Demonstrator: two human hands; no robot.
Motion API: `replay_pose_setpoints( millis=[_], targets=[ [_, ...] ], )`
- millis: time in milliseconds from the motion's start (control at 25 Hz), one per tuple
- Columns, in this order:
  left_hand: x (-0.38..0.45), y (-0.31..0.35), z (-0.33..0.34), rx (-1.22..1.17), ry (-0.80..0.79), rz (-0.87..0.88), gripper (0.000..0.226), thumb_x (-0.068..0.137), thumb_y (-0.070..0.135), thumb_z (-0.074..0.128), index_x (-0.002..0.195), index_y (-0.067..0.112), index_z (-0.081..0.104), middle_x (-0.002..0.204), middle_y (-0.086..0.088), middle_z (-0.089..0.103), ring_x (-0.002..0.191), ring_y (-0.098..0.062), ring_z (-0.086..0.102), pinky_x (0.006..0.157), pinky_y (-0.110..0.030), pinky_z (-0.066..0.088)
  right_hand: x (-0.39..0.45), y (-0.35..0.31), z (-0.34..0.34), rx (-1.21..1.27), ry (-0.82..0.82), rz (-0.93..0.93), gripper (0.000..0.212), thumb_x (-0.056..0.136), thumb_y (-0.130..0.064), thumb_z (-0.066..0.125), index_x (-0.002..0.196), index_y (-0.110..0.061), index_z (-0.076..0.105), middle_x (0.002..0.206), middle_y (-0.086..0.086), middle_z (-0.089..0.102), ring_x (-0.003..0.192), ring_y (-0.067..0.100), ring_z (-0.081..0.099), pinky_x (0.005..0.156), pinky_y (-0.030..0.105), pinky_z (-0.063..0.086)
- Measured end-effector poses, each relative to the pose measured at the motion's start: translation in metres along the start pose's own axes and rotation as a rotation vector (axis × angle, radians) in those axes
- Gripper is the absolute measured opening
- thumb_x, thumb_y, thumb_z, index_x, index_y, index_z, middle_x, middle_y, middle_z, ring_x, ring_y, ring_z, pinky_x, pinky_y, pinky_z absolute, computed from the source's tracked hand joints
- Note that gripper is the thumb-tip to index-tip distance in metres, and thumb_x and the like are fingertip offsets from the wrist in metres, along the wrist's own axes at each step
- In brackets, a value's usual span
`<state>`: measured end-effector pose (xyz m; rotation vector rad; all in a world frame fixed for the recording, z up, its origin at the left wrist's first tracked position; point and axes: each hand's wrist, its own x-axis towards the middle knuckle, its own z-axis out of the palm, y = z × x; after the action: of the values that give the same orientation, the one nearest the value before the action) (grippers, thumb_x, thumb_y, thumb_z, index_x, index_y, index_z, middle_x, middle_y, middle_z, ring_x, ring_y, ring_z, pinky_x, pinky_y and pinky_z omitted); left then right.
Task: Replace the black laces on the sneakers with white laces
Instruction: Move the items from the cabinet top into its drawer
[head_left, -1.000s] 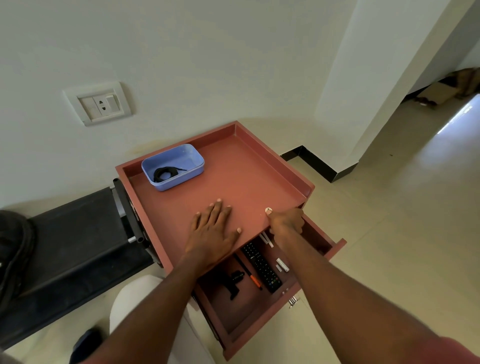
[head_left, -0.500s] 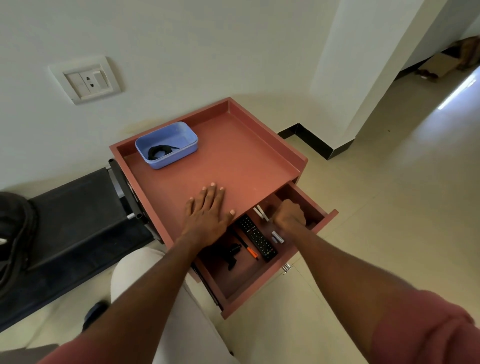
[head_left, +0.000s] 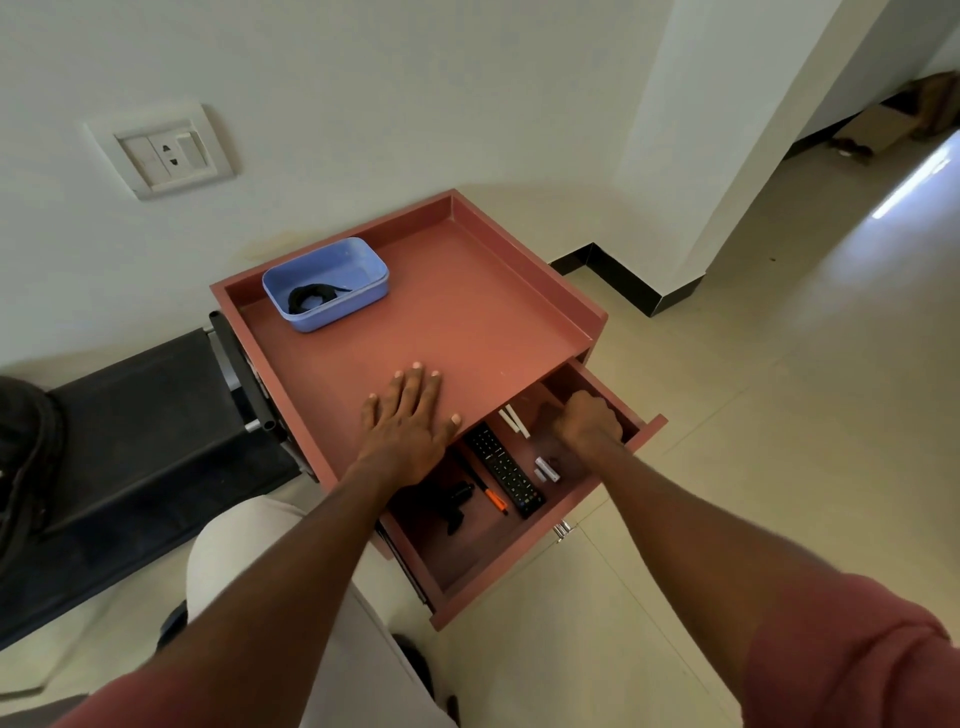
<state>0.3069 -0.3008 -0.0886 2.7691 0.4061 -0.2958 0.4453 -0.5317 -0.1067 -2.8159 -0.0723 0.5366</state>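
- At the centre of the frame, my left hand lies flat on the worktop, fingers straight and slightly spread, near its front edge.
- Right of it, my right hand reaches into the open drawer with its fingers curled downward; I cannot tell whether they hold anything.
- In the drawer, from left to right of the frame: a black object, an orange-tipped pen, a black remote, and small white pieces just below my right hand.
- Two white sticks lie at the drawer's back, between the remote and my right hand.
- In the upper left part of the worktop sits a blue tub, well apart from both hands.
- Inside the tub lies a coiled black lace.
- In the upper left of the frame, a socket sits on the wall.
- At the left, a black bench stands beside the worktop.
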Motion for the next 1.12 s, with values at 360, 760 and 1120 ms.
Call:
replay_pose_setpoints(
  millis=[360, 760, 1120],
  targets=[
    [-0.066, 0.049, 0.004, 0.000, -0.162, -0.004, 0.144, 0.064, 0.103, 0.041, 0.162, 0.020, -0.023, 0.167, -0.021, -0.028, 0.155, -0.042, -0.023, 0.125, -0.065, -0.001, -0.067, 0.021, -0.041, -0.429, -0.200, -0.781, 0.141, 0.065, -0.067, 0.088, 0.167, -0.030, -0.003, 0.175, -0.003, -0.009, 0.161, 0.027, -0.003, 0.123, 0.060, 0.017],
    [-0.089, 0.052, 0.010, 0.237, -0.218, 0.092, 0.164, 0.054, 0.099, 0.063, 0.156, 0.015, -0.034, 0.161, -0.027, -0.037, 0.153, -0.047, -0.025, 0.124, -0.067, 0.002, -0.080, -0.009, -0.030, -0.517, -0.045, -0.814, 0.138, 0.074, -0.043, 0.091, 0.166, -0.024, -0.009, 0.175, 0.001, -0.015, 0.161, 0.025, -0.012, 0.127, 0.064, 0.010],
    [-0.083, 0.016, 0.015, 0.372, 0.051, -0.075, 0.112, 0.094, 0.057, 0.062, 0.162, 0.009, -0.012, 0.167, -0.031, -0.012, 0.157, -0.047, 0.000, 0.126, -0.052, 0.017, -0.067, -0.054, -0.010, -0.479, 0.060, -0.830, 0.087, 0.090, -0.040, 0.079, 0.159, -0.012, 0.034, 0.171, 0.008, 0.027, 0.157, 0.028, 0.025, 0.128, 0.045, 0.021]
  ],
)
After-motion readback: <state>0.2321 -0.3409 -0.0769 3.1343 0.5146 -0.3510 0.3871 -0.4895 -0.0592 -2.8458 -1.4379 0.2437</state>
